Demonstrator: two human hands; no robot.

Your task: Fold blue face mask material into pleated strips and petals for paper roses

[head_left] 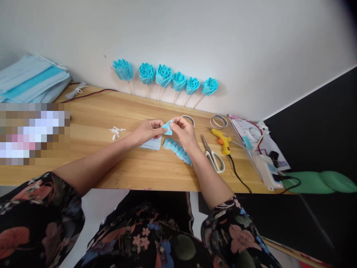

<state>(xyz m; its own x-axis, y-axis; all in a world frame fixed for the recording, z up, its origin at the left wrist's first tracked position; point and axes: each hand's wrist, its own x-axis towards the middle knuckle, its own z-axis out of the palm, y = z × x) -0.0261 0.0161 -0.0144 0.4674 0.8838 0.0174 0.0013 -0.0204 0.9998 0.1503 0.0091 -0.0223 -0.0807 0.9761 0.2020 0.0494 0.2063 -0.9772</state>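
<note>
A small piece of light-blue sheet [168, 128], partly folded, is pinched between both hands above the table. My left hand [152, 130] grips its left side with thumb and fingers. My right hand [182, 130] pinches its upper right corner, fingers closed. Below my left hand lies a stack of pale blue sheets [151, 144], partly covered. Under my right hand and wrist runs an overlapping row of folded blue pieces [177, 149]. A roll of tape [190, 120] shows in part behind my right hand.
Several blue rose-like flowers on sticks [163, 76] lean on the wall. Scissors [213, 156], a yellow glue gun [221, 140], another tape roll [218, 121] and a power strip [267, 173] lie right. Small white pieces [115, 131] and a stack of blue face masks [33, 80] are left.
</note>
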